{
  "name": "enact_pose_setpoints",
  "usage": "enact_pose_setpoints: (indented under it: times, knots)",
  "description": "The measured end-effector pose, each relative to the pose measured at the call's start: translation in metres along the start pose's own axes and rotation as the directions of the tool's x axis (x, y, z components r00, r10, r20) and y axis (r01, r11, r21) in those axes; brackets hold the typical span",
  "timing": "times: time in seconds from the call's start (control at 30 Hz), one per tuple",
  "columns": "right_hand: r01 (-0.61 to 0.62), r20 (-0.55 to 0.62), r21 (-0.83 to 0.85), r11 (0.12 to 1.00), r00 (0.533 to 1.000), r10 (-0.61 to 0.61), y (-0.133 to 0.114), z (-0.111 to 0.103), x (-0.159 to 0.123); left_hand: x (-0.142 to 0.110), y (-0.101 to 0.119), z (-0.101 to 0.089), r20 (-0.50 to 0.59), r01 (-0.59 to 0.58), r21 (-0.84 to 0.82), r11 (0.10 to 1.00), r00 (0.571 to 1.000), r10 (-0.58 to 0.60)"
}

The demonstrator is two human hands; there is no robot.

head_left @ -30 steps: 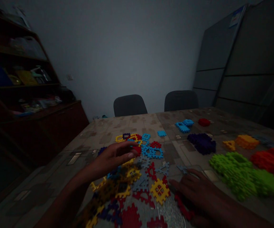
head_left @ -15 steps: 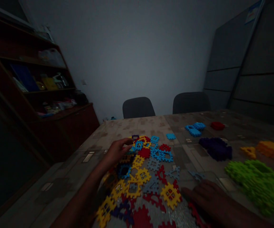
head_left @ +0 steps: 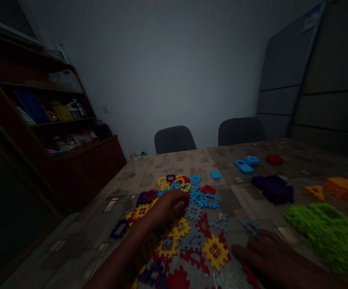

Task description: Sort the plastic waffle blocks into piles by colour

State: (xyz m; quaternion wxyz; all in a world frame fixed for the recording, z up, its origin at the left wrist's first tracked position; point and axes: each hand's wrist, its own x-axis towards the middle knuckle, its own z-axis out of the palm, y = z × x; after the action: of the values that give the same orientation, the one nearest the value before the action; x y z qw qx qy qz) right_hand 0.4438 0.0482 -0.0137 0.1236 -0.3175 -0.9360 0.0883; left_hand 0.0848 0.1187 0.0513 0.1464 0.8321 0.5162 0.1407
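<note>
My left hand [head_left: 169, 206] reaches over a heap of flat plastic interlocking building pieces, its fingers curled at a red piece [head_left: 187, 196] that they partly cover. Around it are yellow window pieces [head_left: 181, 228], light-blue pieces [head_left: 204, 199] and a grey window piece [head_left: 194, 212]. Low on the table at the right rests my right hand [head_left: 267, 255], fingers stretched forward and dim. A grey triangular piece [head_left: 249, 225] lies by its fingertips, and a red piece [head_left: 250, 277] shows partly beneath the hand. A yellow window piece [head_left: 216, 252] lies left of it.
Sorted piles stand to the right: green pieces [head_left: 321, 233], dark purple pieces [head_left: 273, 188], orange pieces [head_left: 342, 188], blue pieces [head_left: 246, 165] and red pieces [head_left: 274, 159]. Two chairs [head_left: 175, 139] stand behind the patterned table [head_left: 150, 164]. Shelves [head_left: 41, 120] are at left.
My left hand has come back from the far end of the heap, toward me and rightward, onto the red piece. Purple and yellow pieces at the left are uncovered. My right hand has barely moved.
</note>
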Motion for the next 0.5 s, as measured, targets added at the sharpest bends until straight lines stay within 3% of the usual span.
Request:
enact_pose_setpoints:
  times: [0.07, 0.13, 0.3, 0.5]
  knots:
    - [0.03, 0.047, 0.024, 0.999, 0.998, -0.031, 0.006, 0.0, 0.003, 0.014, 0.012, 0.002, 0.05, -0.014, 0.032, 0.999, 0.999, 0.013]
    - [0.041, 0.054, 0.034, 0.999, 0.998, -0.043, 0.004, -0.013, 0.004, 0.033, 0.024, 0.003, 0.078, 0.002, 0.059, 0.998, 0.997, -0.007]
    - [0.027, -0.049, -0.022, 0.999, 0.998, -0.028, -0.019, -0.055, 0.001, 0.09, 0.05, 0.013, 0.085, 0.146, 0.109, 0.983, 0.984, -0.155]
    - [0.085, -0.135, -0.159, 0.984, 0.985, -0.107, -0.024, -0.053, 0.006, 0.135, 0.069, 0.039, 0.113, 0.293, 0.139, 0.946, 0.944, -0.309]
